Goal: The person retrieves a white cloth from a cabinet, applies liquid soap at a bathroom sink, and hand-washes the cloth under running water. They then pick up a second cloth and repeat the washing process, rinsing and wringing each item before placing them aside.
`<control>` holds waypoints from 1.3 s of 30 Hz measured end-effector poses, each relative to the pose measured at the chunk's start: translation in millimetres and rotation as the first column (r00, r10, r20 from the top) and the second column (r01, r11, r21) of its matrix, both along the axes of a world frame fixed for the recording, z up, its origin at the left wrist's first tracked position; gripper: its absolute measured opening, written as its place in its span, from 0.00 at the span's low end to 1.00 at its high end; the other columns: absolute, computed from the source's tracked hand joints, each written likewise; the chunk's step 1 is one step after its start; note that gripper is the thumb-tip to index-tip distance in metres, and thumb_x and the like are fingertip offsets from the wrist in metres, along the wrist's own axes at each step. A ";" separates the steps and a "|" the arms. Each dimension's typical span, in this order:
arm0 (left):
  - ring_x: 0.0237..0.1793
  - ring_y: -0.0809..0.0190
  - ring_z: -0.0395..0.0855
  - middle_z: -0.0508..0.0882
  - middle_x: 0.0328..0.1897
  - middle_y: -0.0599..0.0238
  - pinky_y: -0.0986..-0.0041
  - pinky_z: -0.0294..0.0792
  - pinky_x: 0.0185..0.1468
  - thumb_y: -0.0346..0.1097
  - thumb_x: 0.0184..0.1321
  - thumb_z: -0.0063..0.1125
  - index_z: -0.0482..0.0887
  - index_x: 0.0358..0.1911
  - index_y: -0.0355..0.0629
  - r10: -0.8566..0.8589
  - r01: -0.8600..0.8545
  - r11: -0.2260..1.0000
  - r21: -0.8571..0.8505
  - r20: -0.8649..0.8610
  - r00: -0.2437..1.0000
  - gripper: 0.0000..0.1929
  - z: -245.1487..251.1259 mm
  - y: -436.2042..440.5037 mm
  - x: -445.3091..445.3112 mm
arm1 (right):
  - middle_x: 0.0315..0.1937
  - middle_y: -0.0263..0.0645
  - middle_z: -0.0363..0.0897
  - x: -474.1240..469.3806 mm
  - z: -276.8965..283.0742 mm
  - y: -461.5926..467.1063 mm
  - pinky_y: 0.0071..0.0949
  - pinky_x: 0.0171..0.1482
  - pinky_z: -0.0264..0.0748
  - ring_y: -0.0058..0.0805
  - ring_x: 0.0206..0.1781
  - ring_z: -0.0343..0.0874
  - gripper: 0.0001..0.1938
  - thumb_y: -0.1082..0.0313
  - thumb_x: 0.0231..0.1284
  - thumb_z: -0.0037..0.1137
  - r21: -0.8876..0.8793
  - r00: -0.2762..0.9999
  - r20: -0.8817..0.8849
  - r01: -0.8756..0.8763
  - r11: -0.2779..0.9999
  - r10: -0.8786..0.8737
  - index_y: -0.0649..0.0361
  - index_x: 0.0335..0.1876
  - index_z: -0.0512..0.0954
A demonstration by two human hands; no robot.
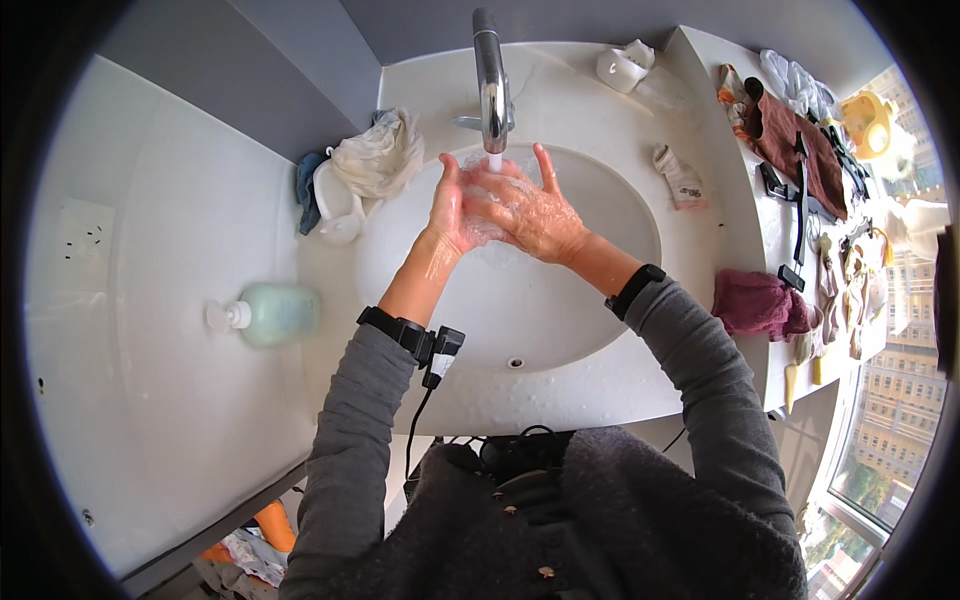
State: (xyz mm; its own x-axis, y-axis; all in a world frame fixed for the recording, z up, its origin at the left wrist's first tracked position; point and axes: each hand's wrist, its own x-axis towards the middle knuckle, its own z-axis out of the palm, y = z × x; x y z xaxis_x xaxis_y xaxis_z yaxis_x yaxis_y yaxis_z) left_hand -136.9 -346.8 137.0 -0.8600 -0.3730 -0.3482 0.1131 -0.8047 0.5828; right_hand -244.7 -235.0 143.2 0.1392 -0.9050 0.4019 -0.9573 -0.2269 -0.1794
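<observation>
Water runs from a chrome faucet (pixel 491 90) onto my two wet hands, which are pressed together over the white oval washbasin (pixel 525 322). My right hand (pixel 529 210) lies across the palm of my left hand (pixel 450 206), with its thumb and fingers spread. Foam or splashing water covers the place where they meet. No object shows in either hand, though part of the left palm and fingers is hidden. Both wrists wear black straps, and the left one carries a small black device with a cable.
Left of the basin are a pale green pump bottle (pixel 279 315), a white dish (pixel 339 202) and a bunched white cloth (pixel 381 154). To the right lie a small sock (pixel 679 178), a maroon cloth (pixel 757 304) and a brown cloth (pixel 799 146). A white holder (pixel 624 66) stands behind.
</observation>
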 end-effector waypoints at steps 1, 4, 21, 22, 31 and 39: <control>0.52 0.52 0.76 0.76 0.51 0.58 0.56 0.71 0.53 0.66 0.64 0.23 0.72 0.51 0.43 0.021 -0.021 1.000 -0.010 0.037 0.999 0.34 -0.2 1.5 -3.3 | 0.58 0.25 0.63 -4.9 -1.9 -0.6 0.59 0.68 0.42 0.36 0.66 0.59 0.21 0.59 0.50 0.60 0.053 0.999 -0.050 -0.015 0.998 0.018 0.36 0.50 0.68; 0.48 0.56 0.78 0.77 0.47 0.59 0.59 0.73 0.51 0.55 0.65 0.35 0.72 0.46 0.45 0.067 -0.075 0.996 0.056 0.130 0.989 0.22 -8.1 8.1 -15.9 | 0.50 0.32 0.70 -10.5 -9.0 -10.5 0.47 0.57 0.56 0.36 0.54 0.66 0.14 0.60 0.50 0.58 -0.023 0.997 0.072 -0.010 1.000 0.011 0.47 0.43 0.71; 0.46 0.64 0.75 0.78 0.44 0.60 0.67 0.67 0.56 0.42 0.66 0.47 0.74 0.47 0.33 -0.059 0.211 0.858 -0.468 0.318 0.946 0.17 -20.2 9.9 13.2 | 0.46 0.48 0.72 -30.1 -16.7 -16.4 0.31 0.48 0.73 0.33 0.48 0.74 0.27 0.60 0.60 0.58 0.384 -0.286 0.846 -0.260 0.886 -0.450 0.71 0.58 0.66; 0.46 0.64 0.76 0.78 0.44 0.60 0.68 0.67 0.55 0.42 0.63 0.52 0.76 0.42 0.34 -0.024 0.219 0.846 -0.486 0.377 0.926 0.15 -21.6 5.2 18.9 | 0.45 0.47 0.73 -28.6 -17.5 -11.7 0.30 0.47 0.74 0.32 0.47 0.75 0.28 0.61 0.58 0.59 0.405 -0.197 0.864 -0.276 0.872 -0.464 0.71 0.58 0.66; 0.43 0.66 0.75 0.77 0.39 0.65 0.70 0.67 0.47 0.51 0.62 0.54 0.75 0.42 0.42 0.400 -0.261 0.895 -0.363 0.393 0.828 0.18 -44.2 0.9 25.2 | 0.37 0.35 0.74 -28.3 -27.4 -11.9 0.21 0.33 0.67 0.20 0.37 0.71 0.21 0.58 0.56 0.62 0.584 -0.198 0.780 -0.107 0.804 -0.593 0.61 0.52 0.73; 0.40 0.63 0.76 0.76 0.38 0.71 0.66 0.70 0.41 0.60 0.65 0.42 0.72 0.49 0.52 0.113 -0.098 0.991 0.094 -0.171 0.979 0.21 -47.7 15.2 20.9 | 0.43 0.51 0.70 62.4 1.5 -13.9 0.40 0.42 0.76 0.48 0.38 0.77 0.13 0.57 0.59 0.53 0.101 0.637 0.712 0.321 0.942 -0.294 0.60 0.41 0.77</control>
